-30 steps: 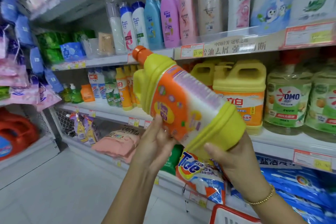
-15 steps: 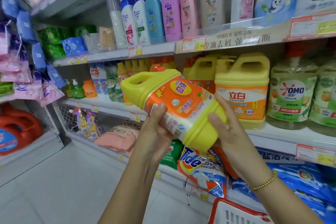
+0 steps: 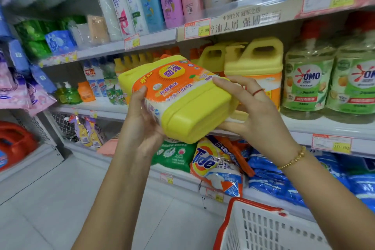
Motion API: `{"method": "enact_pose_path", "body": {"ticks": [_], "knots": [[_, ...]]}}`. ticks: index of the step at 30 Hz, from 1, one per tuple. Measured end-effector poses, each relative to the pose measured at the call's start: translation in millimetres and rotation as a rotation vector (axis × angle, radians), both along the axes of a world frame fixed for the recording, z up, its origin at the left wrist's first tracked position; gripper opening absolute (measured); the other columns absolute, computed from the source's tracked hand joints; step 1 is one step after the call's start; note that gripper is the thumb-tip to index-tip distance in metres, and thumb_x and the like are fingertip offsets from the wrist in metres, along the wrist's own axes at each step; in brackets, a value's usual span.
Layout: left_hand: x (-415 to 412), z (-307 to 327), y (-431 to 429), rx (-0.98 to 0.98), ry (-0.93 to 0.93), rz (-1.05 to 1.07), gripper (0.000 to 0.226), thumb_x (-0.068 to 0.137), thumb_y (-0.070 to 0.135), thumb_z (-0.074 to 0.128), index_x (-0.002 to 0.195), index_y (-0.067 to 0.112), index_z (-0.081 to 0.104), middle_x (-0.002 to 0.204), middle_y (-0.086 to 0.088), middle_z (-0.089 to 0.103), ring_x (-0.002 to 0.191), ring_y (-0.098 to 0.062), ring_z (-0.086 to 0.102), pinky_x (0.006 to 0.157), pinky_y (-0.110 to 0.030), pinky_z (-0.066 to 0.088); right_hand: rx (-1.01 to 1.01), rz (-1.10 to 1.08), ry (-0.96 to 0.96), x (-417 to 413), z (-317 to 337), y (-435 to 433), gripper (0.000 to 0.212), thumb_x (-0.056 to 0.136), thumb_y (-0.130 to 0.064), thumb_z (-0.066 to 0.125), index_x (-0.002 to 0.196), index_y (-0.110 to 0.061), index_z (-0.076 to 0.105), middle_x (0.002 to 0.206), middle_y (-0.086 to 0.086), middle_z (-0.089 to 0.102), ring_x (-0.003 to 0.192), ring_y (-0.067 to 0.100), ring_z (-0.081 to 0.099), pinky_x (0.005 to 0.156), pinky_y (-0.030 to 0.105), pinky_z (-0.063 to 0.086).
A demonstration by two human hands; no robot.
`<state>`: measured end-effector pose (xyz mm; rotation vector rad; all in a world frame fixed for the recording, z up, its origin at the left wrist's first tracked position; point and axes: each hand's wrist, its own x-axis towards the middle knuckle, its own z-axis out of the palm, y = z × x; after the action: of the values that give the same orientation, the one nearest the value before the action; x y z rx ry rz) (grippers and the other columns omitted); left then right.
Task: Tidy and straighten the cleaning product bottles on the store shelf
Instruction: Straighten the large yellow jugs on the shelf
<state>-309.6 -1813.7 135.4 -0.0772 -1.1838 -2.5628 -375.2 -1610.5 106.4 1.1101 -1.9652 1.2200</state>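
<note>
Before the front edge of the middle shelf [image 3: 324, 128], a yellow detergent jug [image 3: 182, 99] is held tilted, base toward the camera. It is clasped by the left hand [image 3: 142, 124] and right hand [image 3: 257, 115]. Behind stands another yellow jug [image 3: 257, 61].

We're in a shop, in the household-goods aisle. Tiered metal shelves [image 3: 142, 41] carry printed price tags [image 3: 197, 30] along their front edges. Above the tags, shampoo bottles [image 3: 150, 0] stand in a row; below them sit yellow detergent jugs [image 3: 257, 61] and green OMO bottles [image 3: 307, 85]. Lower again lie Tide powder bags [image 3: 217, 168]. Nearest the camera, below those bags, is a red-rimmed white shopping basket [image 3: 269, 229].
</note>
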Motion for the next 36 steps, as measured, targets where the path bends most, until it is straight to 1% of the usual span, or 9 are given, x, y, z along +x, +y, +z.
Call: {"method": "enact_pose_path", "body": {"ticks": [6,12,15,18,21,27,30,33,36], "knots": [[12.8,-5.8,-11.4,0.078,-0.141,-0.020,0.039,0.076,0.027,0.061,0.111,0.007,0.063,0.108,-0.013,0.072,0.097,-0.028,0.070,0.074,-0.055,0.055,0.124,-0.061,0.077,5.1,-7.4,-5.3,0.077,0.068,-0.030,0.082,0.135,-0.040,0.045,0.137,0.004,0.036,0.107,0.014,0.043,0.090,0.025,0.041],[14.7,-20.2,-29.0,-0.193,-0.352,-0.055,0.043,0.079,0.039,0.060,0.113,0.013,0.067,0.107,-0.010,0.073,0.093,-0.024,0.072,0.067,-0.049,0.059,0.243,-0.035,0.108,6.6,-27.7,-14.2,0.079,0.071,-0.021,0.081,0.137,-0.041,0.042,0.140,0.006,0.035,0.103,0.017,0.046,0.090,0.027,0.046],[12.2,-24.5,-40.1,-0.344,-0.309,0.010,0.054,0.061,0.023,0.078,0.111,0.008,0.064,0.097,-0.010,0.075,0.083,-0.022,0.073,0.064,-0.038,0.060,0.215,0.151,-0.191,2.0,-50.5,-20.1,0.082,0.075,-0.020,0.077,0.136,-0.050,0.032,0.140,-0.010,0.038,0.115,0.000,0.045,0.100,0.018,0.042],[17.7,-44.6,-58.7,-0.649,-0.230,0.161,0.085,0.038,0.017,0.084,0.117,0.002,0.059,0.097,-0.011,0.075,0.084,-0.025,0.073,0.062,-0.033,0.057,0.073,0.393,-0.703,-7.0,-72.1,-29.4,0.099,0.065,-0.033,0.082,0.138,-0.056,0.018,0.131,-0.016,0.051,0.114,0.004,0.057,0.091,0.028,0.052],[32.6,-81.5,-72.2,-0.875,-0.155,0.169,0.085,0.042,0.018,0.087,0.120,0.005,0.056,0.108,-0.008,0.073,0.097,-0.024,0.070,0.073,-0.032,0.057,0.019,0.495,-0.807,-10.7,-90.5,-48.8,0.088,0.063,-0.036,0.081,0.136,-0.048,0.032,0.126,-0.013,0.058,0.109,0.011,0.062,0.092,0.034,0.052],[42.5,-186.8,-94.6,-0.866,-0.300,-0.005,0.081,0.049,0.015,0.087,0.124,0.012,0.055,0.116,-0.005,0.070,0.105,-0.023,0.067,0.081,-0.034,0.056,0.263,0.265,-0.867,-15.6,-156.8,-60.7,0.051,0.056,-0.031,0.089,0.102,-0.028,0.067,0.101,-0.004,0.072,0.092,0.010,0.068,0.088,0.037,0.053],[37.9,-245.2,-102.3,-0.811,-0.418,-0.055,0.080,0.045,0.018,0.087,0.119,0.011,0.057,0.111,-0.005,0.072,0.100,-0.022,0.069,0.076,-0.029,0.055,0.298,0.169,-0.957,-14.4,-187.7,-57.2,0.030,0.074,0.000,0.075,0.100,-0.008,0.064,0.067,-0.010,0.066,0.058,-0.005,0.057,0.064,0.013,0.049],[30.8,-305.8,-104.6,-0.772,-0.515,-0.134,0.090,0.041,0.020,0.090,0.123,0.005,0.055,0.114,-0.012,0.070,0.105,-0.032,0.066,0.083,-0.041,0.056,0.420,0.086,-0.941,-0.3,-211.6,-61.7,0.044,0.077,-0.008,0.073,0.111,0.011,0.054,0.079,-0.001,0.067,0.066,0.006,0.061,0.067,0.022,0.053],[28.1,-354.3,-101.5,-0.721,-0.591,-0.228,0.100,0.036,0.017,0.092,0.126,-0.001,0.053,0.116,-0.016,0.069,0.106,-0.032,0.065,0.081,-0.038,0.056,0.676,-0.072,-0.839,6.6,-248.7,-72.7,0.037,0.074,-0.013,0.075,0.106,-0.003,0.059,0.104,0.010,0.064,0.095,0.023,0.062,0.081,0.030,0.045]]}}
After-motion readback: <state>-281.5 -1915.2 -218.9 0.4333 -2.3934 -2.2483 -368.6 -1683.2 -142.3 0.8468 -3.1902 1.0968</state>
